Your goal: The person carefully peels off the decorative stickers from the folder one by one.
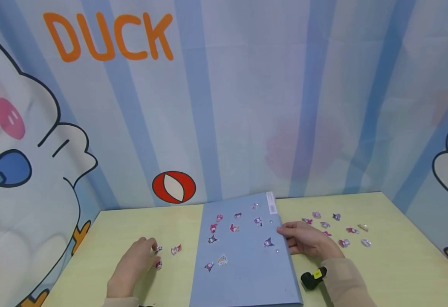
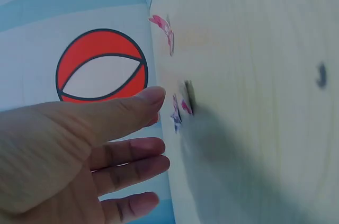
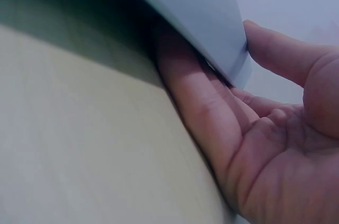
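A blue folder (image 1: 243, 273) with several cartoon stickers on its cover lies in the middle of the table in the head view. My right hand (image 1: 310, 241) grips its right edge, thumb on the cover and fingers underneath. The right wrist view shows that folder edge (image 3: 212, 17) raised off the table between thumb and fingers (image 3: 198, 91). Left of the folder, my left hand (image 1: 135, 262) hovers by a few small stickers (image 1: 176, 249). Its thumb and fingers are apart in the left wrist view, with two stickers (image 2: 184, 99) standing just beyond the thumb tip.
Several more loose stickers (image 1: 344, 243) are scattered on the pale table (image 1: 392, 273) right of the folder. A black wrist device (image 1: 313, 279) with a yellow label sits by the right sleeve. Behind the table hangs a striped cartoon curtain (image 1: 247, 106).
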### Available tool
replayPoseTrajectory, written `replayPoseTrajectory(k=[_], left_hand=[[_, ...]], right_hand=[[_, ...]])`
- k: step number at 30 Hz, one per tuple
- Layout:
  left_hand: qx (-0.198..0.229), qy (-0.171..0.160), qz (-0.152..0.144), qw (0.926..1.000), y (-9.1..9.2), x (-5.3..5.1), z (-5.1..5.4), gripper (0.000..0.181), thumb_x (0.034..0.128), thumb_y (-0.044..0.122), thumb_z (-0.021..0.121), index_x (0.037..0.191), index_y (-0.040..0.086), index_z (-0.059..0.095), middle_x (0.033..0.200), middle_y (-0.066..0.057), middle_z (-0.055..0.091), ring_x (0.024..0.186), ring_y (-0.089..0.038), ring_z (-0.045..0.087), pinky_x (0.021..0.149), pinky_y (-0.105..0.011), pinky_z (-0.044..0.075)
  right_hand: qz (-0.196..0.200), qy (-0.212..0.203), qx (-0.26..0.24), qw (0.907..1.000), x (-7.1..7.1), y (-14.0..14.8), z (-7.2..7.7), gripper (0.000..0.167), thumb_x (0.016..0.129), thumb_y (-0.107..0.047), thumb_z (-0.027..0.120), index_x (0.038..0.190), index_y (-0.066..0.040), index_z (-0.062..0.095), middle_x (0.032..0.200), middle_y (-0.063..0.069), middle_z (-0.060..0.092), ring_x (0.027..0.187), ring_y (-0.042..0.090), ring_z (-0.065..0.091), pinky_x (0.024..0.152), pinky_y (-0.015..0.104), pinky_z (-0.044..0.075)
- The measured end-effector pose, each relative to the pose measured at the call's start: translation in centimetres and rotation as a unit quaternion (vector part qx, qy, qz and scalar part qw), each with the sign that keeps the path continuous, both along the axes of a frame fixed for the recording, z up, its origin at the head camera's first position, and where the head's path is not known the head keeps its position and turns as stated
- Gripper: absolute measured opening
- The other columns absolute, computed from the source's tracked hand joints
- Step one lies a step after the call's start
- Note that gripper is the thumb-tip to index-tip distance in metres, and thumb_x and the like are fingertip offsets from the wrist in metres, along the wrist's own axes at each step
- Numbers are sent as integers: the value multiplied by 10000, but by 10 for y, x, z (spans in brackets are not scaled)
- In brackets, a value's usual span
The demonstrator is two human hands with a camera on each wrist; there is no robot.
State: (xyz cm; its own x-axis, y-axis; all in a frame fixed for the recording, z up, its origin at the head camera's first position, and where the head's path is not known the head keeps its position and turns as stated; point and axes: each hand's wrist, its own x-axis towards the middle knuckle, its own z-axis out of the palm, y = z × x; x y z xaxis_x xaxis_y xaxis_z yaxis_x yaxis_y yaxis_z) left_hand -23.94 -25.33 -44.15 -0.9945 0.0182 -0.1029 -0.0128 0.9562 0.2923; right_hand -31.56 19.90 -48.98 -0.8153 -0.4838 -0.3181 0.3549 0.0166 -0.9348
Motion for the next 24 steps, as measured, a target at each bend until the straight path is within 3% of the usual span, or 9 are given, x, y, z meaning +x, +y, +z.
replayPoseTrajectory(k=[8,15,20,24], left_hand=[[63,282,-411,9987,23,1,7,226,868,166,736,1019,33,633,952,-100,584,907,-303,578,789,-554,457],[34,479,-699,9964,58,-4,12,223,857,193,747,1000,58,642,892,-57,576,914,-292,558,813,-577,416],[82,472,-882,9950,86,-5,10,218,859,211,755,1006,89,648,925,-49,588,961,-305,546,833,-583,367],[277,256,-1092,9933,108,-5,8,219,866,218,752,1029,107,657,1000,-60,599,1014,-293,521,883,-570,361]], right_hand=[[49,-6,-50,10000,0,0,0,392,1001,-235,569,1240,74,540,1069,235,680,915,339,696,747,412,556],[44,-30,-85,9999,-1,1,1,389,1008,-235,555,1239,77,533,1073,236,678,924,345,693,756,420,554],[21,-64,-86,9999,0,1,1,403,1003,-237,565,1257,73,527,1080,234,677,929,343,693,759,420,553],[55,-74,-107,9999,-1,1,0,410,998,-236,573,1264,72,523,1088,237,674,940,348,689,775,430,549]])
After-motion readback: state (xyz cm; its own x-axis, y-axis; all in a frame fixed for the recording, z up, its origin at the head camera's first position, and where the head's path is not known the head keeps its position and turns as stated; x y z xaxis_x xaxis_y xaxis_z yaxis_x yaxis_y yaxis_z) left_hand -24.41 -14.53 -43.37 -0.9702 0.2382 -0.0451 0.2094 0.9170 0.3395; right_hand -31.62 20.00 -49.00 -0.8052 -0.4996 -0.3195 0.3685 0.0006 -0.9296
